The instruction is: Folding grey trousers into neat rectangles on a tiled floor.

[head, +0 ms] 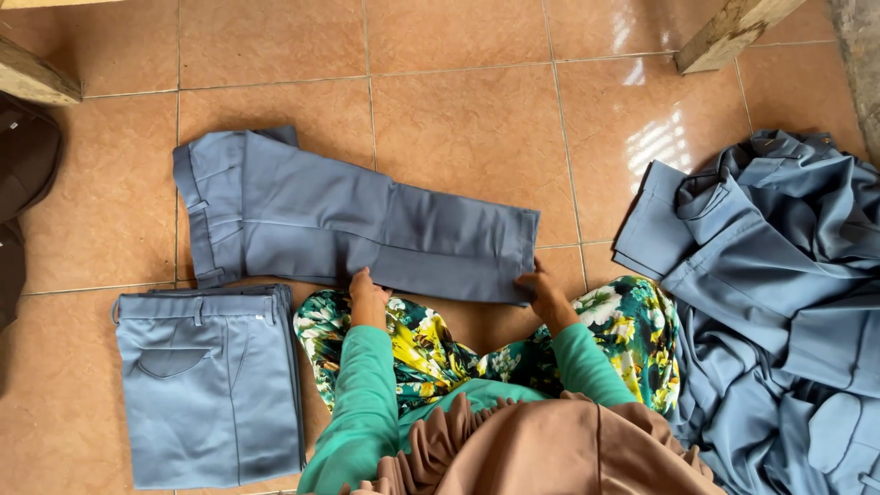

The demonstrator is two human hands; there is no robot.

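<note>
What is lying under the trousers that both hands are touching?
Under the trousers only orange floor tiles show around the edges. The cloth hides anything directly beneath. Left hand, right hand.
</note>
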